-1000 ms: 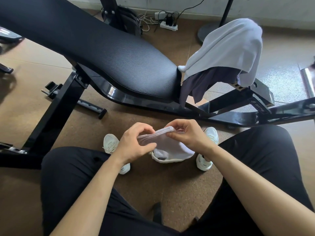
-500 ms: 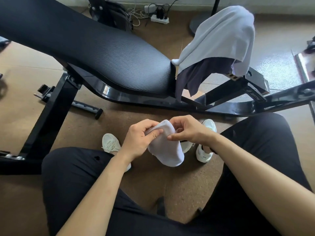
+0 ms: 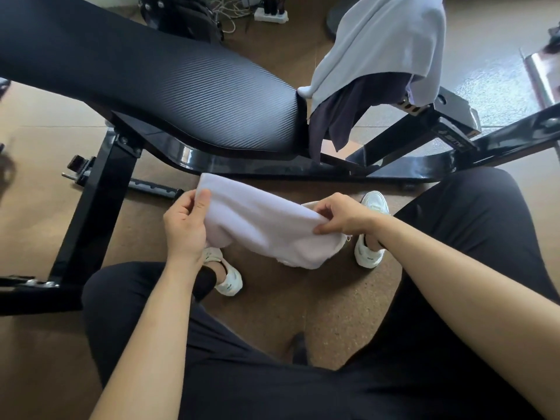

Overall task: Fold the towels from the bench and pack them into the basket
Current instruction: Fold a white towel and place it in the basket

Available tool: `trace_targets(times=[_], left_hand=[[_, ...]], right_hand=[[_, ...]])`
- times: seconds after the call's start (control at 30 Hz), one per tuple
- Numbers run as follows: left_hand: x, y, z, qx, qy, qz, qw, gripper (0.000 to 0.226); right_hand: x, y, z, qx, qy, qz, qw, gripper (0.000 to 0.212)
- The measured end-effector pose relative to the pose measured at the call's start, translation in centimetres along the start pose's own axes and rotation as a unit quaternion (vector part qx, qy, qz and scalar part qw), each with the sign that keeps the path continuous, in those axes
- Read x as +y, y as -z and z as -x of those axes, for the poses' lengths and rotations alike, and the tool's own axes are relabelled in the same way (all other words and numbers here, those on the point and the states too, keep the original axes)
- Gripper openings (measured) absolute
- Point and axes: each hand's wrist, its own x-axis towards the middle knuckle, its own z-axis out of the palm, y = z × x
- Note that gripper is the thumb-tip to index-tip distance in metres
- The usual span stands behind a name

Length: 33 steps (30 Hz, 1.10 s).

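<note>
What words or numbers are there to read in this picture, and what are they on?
Nothing reads clearly.
On the bench frame: a pale logo with letters, too blurred to read.
On the left shoe: a small dark mark, too small to read.
On the right shoe: a small dark mark, too small to read.
On the white towel: no writing shows.

The black padded table [image 3: 181, 86] stands on the brown floor [image 3: 333, 313]. A pale grey towel [image 3: 388, 47] drapes over the table's right end, covering a dark cloth [image 3: 348, 116] hanging beneath it.
</note>
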Motion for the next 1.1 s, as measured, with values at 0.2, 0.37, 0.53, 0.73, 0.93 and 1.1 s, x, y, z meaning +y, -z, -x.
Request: trace_targets(times=[0.2,0.37,0.53,0.73,0.93,1.1], left_hand=[[-1.7,1.0,-0.9,0.063,0.081,0.012,0.995,0.021],[-1.8,1.4,-1.2,0.125,0.137,0.049,0.982,0.018],[-2.3,1.7,-1.5,0.16,0.194,0.087,0.964,0.027],[-2.6,1.4,-1.6,0.168,0.243,0.095,0.951,0.034],[-2.9,1.1,-1.4,0.165,0.276,0.095,0.942,0.04],[-3.0,1.7,-1.5,0.164,0.274,0.095,0.943,0.043]], right_hand=[[0.7,0.6,0.8,-0.01,-0.034,-0.025,0.999,0.008],[0.8,1.2,1.2,0.039,-0.03,-0.078,0.996,0.011],[0.2,2.1,1.4,0.205,-0.004,-0.224,0.953,0.012],[-0.8,2.9,2.2,0.249,0.018,-0.291,0.924,0.02],[-0.3,2.2,1.7,0.198,-0.032,-0.328,0.923,0.026],[-0.7,2.3,1.9,0.204,-0.021,-0.328,0.922,0.015]])
